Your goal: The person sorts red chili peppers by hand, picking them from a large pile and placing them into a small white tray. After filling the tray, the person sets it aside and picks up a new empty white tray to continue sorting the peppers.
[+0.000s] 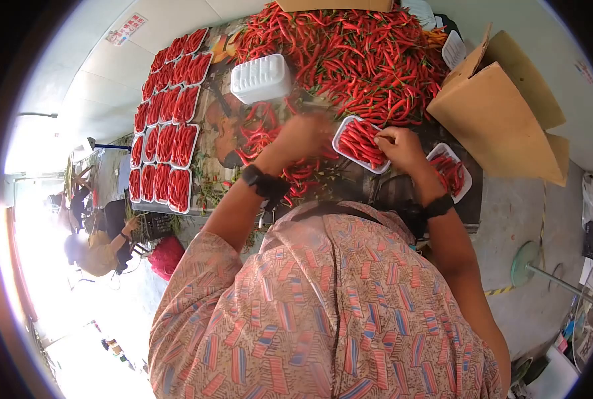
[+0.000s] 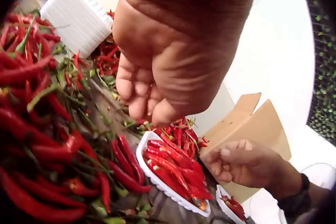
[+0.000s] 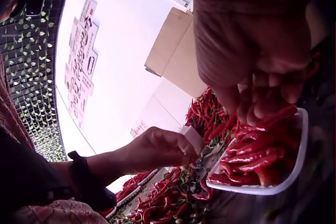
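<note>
My left hand point(image 1: 306, 136), blurred in the head view, hangs over the table just left of a white tray point(image 1: 356, 160) of red chili peppers point(image 1: 361, 138). Its fingers are loosely curled in the left wrist view, and nothing shows between them. At the tray's right end is my right hand point(image 1: 403, 149), fingers bent, tips close over the peppers. The left wrist view shows this right hand point(image 2: 247, 162) with relaxed fingers and no pepper in its grasp. Loose chilies point(image 1: 260, 130) and green stems lie under and left of my left hand.
A big heap of chilies point(image 1: 369, 60) covers the table's far side. Stacked white trays point(image 1: 262, 78) stand at its left. Filled trays point(image 1: 183, 146) line the left edge. Another part-filled tray point(image 1: 466, 183) and a cardboard box point(image 1: 496, 113) are at right. A person point(image 1: 100, 246) sits beyond, left.
</note>
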Demonstrator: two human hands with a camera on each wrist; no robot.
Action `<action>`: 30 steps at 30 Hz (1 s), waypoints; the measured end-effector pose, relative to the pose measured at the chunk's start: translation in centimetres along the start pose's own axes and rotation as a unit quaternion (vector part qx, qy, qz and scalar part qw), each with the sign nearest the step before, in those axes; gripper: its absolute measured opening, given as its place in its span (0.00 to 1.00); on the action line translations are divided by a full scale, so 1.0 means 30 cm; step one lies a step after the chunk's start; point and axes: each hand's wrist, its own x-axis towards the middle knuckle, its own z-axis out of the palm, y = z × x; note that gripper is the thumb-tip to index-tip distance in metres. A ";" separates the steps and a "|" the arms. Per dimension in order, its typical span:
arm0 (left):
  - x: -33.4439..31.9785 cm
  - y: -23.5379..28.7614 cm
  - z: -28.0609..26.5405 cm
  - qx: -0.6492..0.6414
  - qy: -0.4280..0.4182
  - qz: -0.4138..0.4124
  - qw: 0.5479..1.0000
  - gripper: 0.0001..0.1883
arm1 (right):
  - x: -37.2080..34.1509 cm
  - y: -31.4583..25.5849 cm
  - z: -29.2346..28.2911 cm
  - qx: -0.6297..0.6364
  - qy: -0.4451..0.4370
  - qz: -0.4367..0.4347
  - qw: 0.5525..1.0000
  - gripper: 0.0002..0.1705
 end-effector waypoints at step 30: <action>0.012 0.080 -0.077 -0.288 -0.005 -0.221 0.932 0.09 | 0.052 -0.119 0.034 0.117 -0.030 -0.059 0.991 0.13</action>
